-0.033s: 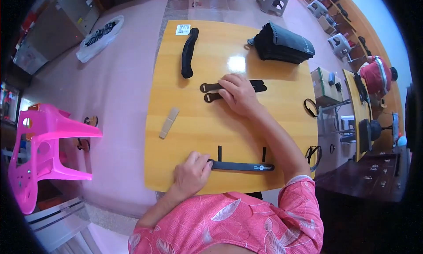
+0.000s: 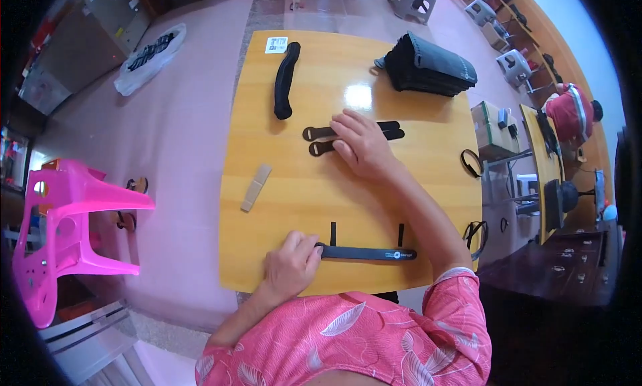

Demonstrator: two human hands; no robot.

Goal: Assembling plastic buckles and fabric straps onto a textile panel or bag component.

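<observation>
Near the front edge of the table my left hand [image 2: 292, 260] is closed, its thumb and fingers pinching the left end of a black strap [image 2: 364, 253] with a white printed mark. Two short black strips [image 2: 334, 233] stand off this strap's far side. Farther up, my right hand [image 2: 363, 144] lies over two black hook-and-loop straps [image 2: 317, 133] set side by side, thumb and fingers apart and touching them. Their slotted round ends show left of the hand, their other ends right of it; the middles are covered.
A thick stack of black straps [image 2: 428, 65] sits at the far right. A black rolled bundle [image 2: 285, 81], a white label [image 2: 276, 45] and a beige strip [image 2: 255, 188] lie leftward. Black loops [image 2: 471, 163] rest at the right edge. A pink stool [image 2: 80, 219] stands left; a person [image 2: 572, 115] sits right.
</observation>
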